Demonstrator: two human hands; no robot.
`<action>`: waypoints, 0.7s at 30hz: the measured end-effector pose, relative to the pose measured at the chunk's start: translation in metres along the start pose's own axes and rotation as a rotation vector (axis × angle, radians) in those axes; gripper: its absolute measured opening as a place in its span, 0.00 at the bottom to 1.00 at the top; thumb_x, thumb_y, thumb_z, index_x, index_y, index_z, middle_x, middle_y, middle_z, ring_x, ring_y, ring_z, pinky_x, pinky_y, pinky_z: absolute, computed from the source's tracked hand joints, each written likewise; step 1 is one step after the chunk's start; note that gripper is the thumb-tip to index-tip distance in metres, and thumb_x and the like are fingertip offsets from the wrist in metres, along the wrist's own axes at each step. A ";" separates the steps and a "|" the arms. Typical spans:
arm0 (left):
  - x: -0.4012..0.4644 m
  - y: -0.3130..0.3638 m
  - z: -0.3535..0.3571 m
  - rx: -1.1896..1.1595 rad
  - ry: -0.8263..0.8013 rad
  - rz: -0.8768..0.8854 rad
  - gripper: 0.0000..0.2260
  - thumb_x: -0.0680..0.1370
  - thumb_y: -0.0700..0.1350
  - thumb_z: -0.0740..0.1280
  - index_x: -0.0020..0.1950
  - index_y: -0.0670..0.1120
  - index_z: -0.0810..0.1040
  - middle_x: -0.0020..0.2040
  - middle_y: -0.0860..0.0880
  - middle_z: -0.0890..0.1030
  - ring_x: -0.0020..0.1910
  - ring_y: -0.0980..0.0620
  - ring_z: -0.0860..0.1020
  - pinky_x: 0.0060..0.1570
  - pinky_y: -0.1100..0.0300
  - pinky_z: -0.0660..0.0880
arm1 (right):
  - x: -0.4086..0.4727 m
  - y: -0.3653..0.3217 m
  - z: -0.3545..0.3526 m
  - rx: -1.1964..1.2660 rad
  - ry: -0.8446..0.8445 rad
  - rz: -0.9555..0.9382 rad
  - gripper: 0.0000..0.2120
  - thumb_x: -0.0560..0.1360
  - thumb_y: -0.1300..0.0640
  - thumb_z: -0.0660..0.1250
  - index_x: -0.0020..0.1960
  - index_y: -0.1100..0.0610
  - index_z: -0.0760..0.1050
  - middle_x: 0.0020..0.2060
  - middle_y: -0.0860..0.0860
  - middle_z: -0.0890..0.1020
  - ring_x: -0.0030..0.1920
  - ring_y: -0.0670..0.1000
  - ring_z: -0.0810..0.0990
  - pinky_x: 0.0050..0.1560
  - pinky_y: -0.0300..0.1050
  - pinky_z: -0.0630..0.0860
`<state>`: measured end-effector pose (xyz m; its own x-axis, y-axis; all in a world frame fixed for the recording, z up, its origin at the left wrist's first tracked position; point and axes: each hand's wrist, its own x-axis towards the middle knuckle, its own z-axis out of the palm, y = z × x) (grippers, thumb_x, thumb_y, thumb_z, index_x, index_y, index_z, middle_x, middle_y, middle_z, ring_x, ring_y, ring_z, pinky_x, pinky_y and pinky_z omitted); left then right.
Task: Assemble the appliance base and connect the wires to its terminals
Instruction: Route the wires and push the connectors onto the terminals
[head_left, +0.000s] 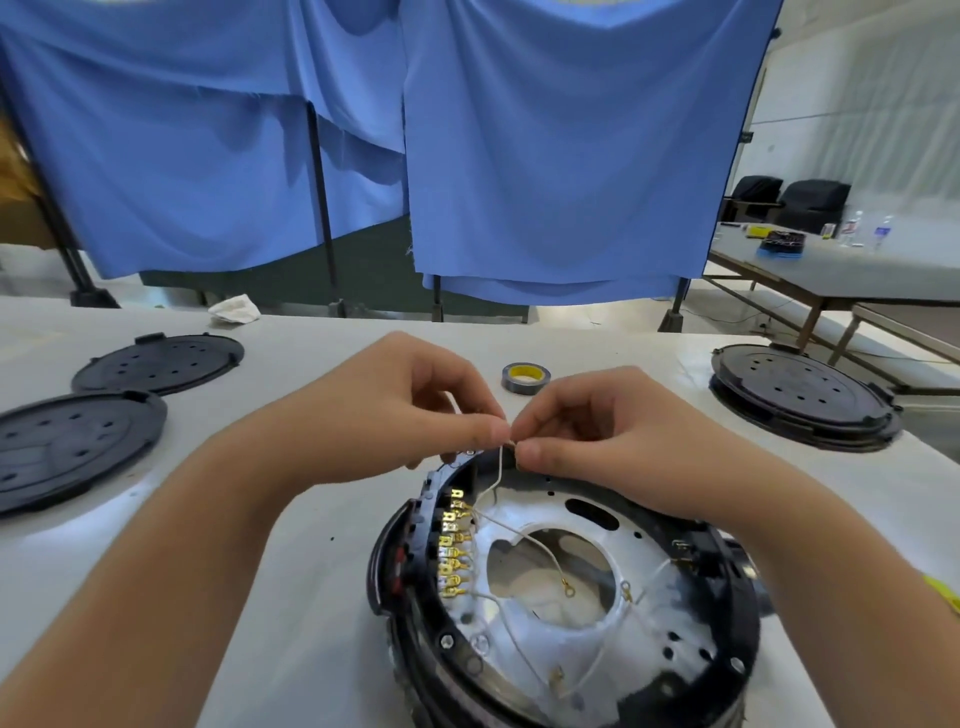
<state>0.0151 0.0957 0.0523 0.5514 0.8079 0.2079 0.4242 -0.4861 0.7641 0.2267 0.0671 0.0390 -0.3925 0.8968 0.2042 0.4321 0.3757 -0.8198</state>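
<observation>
The round black appliance base lies open on the white table, showing a silvery inner plate with a central hole. A row of several gold terminals runs along its left inner rim. Thin white wires with gold ring ends trail across the plate. Above the base's far rim, my left hand and my right hand meet fingertip to fingertip, both pinching the upper end of one white wire that rises from the terminal row.
Two black round covers lie at the left. Another black base with its cover sits at the right. A roll of tape lies just beyond my hands. Blue cloth screens hang behind the table.
</observation>
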 end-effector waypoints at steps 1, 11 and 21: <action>-0.001 0.000 -0.002 -0.004 -0.011 -0.022 0.02 0.71 0.50 0.75 0.39 0.54 0.85 0.28 0.53 0.80 0.27 0.61 0.74 0.28 0.70 0.70 | 0.000 0.000 0.000 0.006 -0.017 0.008 0.05 0.69 0.54 0.75 0.45 0.50 0.82 0.40 0.56 0.84 0.39 0.52 0.81 0.47 0.49 0.80; -0.001 -0.017 -0.016 -0.282 -0.056 -0.129 0.06 0.68 0.49 0.74 0.40 0.48 0.85 0.37 0.49 0.83 0.32 0.56 0.76 0.29 0.66 0.72 | -0.009 -0.005 -0.015 0.054 -0.065 0.047 0.14 0.68 0.68 0.75 0.48 0.53 0.81 0.39 0.52 0.85 0.43 0.52 0.84 0.48 0.40 0.80; 0.002 -0.021 -0.012 -0.304 -0.102 -0.141 0.06 0.69 0.50 0.73 0.41 0.48 0.85 0.39 0.49 0.83 0.33 0.56 0.77 0.30 0.66 0.72 | -0.009 -0.013 -0.010 0.139 -0.002 -0.113 0.08 0.65 0.57 0.76 0.42 0.48 0.83 0.37 0.49 0.84 0.41 0.47 0.83 0.47 0.38 0.79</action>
<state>-0.0014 0.1114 0.0439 0.5781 0.8151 0.0372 0.2764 -0.2385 0.9310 0.2323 0.0566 0.0531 -0.4337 0.8503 0.2982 0.2686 0.4379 -0.8579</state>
